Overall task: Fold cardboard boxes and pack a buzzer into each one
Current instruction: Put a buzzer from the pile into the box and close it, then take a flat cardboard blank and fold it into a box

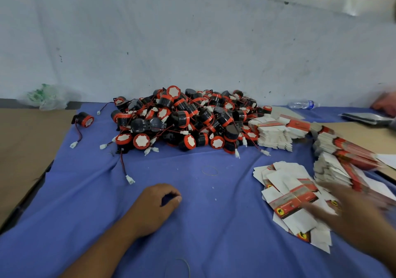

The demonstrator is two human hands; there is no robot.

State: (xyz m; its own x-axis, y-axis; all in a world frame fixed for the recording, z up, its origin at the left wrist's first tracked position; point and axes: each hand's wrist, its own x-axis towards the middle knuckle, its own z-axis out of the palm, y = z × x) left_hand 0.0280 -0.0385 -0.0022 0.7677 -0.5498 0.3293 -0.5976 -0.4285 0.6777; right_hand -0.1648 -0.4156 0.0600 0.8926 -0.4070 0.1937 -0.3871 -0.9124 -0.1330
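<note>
**A:** Any writing legible?

**B:** None. The flat cardboard boxes (289, 200) at lower right have red and grey bands with a round yellow-and-black emblem, but the print is too blurred to read. The water bottle (302, 104) at upper right has a blue label, also illegible.

**A:** Counts?

**B:** One lone buzzer (84, 120) lies at centre left on the blue cloth (192, 224), apart from the buzzer pile (184, 119) in the middle. The pile is too tangled in wires to count. There is one bottle, one crumpled plastic bag (47, 97) at far left and one rubber band (209, 170) below the pile. More flat boxes are stacked (274, 134) against the pile's right side, and a long row (342, 155) runs toward the right edge.

**A:** The hands?

**B:** The left hand (157, 205) rests on the cloth at lower centre, fingers loosely curled and holding nothing. The right hand (353, 211) is over the fanned boxes at lower right, smeared by motion. I cannot tell whether it grips one.

**A:** Anything cut off?

**B:** Another person's hand (385, 104) is cropped by the right edge, and the dark flat thing (364, 118) beside it is unclear.
</note>
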